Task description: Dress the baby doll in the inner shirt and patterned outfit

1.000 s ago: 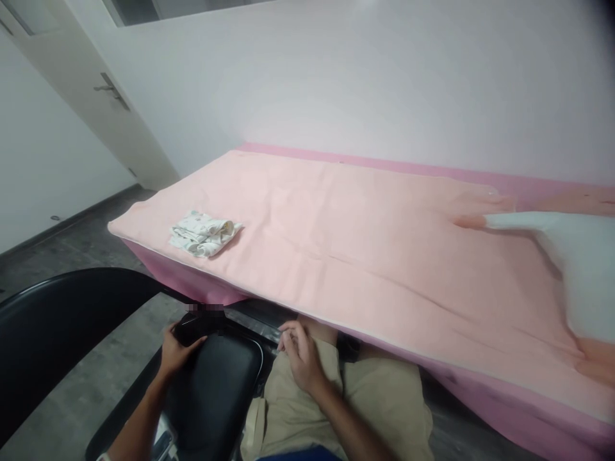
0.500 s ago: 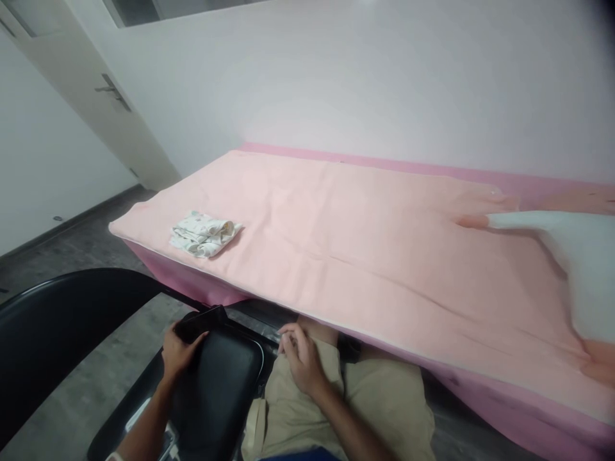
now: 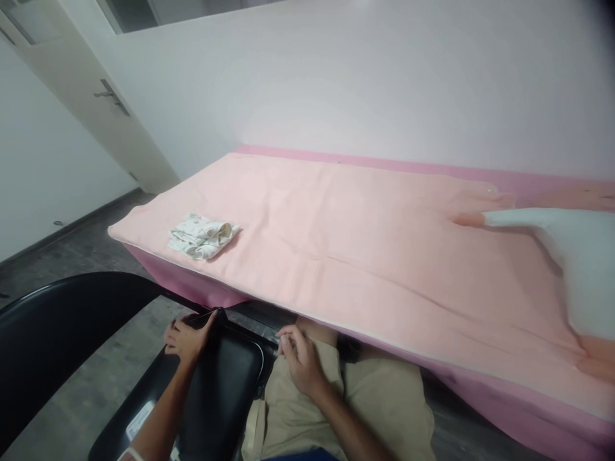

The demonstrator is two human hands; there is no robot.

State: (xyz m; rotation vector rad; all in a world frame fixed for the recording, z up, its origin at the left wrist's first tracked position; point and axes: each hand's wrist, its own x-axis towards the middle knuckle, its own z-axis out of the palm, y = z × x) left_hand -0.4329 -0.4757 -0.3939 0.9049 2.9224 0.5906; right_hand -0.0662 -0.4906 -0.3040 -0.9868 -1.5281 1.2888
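My left hand (image 3: 186, 339) is over the black chair seat beside me, its fingers and thumb around a flat, dark object (image 3: 204, 318) that looks like a phone. The hand covers most of that object. On my beige shorts (image 3: 384, 390) rests my right hand (image 3: 302, 358), its fingers curled loosely with nothing visible in them. A folded white cloth with a small print (image 3: 199, 237) lies on the pink sheet (image 3: 288, 224), beyond my left hand and touched by neither hand.
The pink-covered table runs along a white wall (image 3: 384, 83). A white-clothed figure (image 3: 586, 262), partly out of view, lies at the right. The black chair (image 3: 216, 397) stands left of my legs, with a pale, flat item (image 3: 139, 419) on its seat. A door (image 3: 81, 83) is at the far left.
My left hand has shifted slightly right and turned over the dark object, with its fingers now across it. My right hand, the cloth and the white-clothed figure stay in place.
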